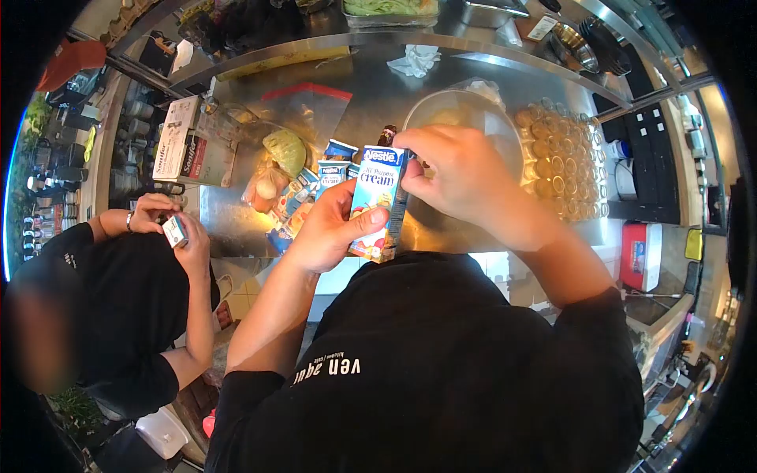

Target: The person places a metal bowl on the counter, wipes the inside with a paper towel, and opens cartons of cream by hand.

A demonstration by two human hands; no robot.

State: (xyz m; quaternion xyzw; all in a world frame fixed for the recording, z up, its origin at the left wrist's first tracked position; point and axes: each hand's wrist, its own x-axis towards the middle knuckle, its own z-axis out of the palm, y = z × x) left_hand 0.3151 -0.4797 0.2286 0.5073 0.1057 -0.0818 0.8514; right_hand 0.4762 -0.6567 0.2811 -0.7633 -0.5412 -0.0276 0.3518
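A carton of all-purpose cream, white and blue, stands upright in front of my chest. My left hand is wrapped round its lower part, the thumb across the front. At the carton's top right corner, the fingers of my right hand are pinched together on the edge. Behind the carton, more blue-and-white cream cartons lie on the steel table. A large round bowl sits just beyond my right hand, which partly covers it.
Rows of glass jars stand at the right. To the left are a green cabbage, a cardboard box and a red-edged plastic bag. A co-worker at the left holds a small carton. Crumpled white paper lies at the back.
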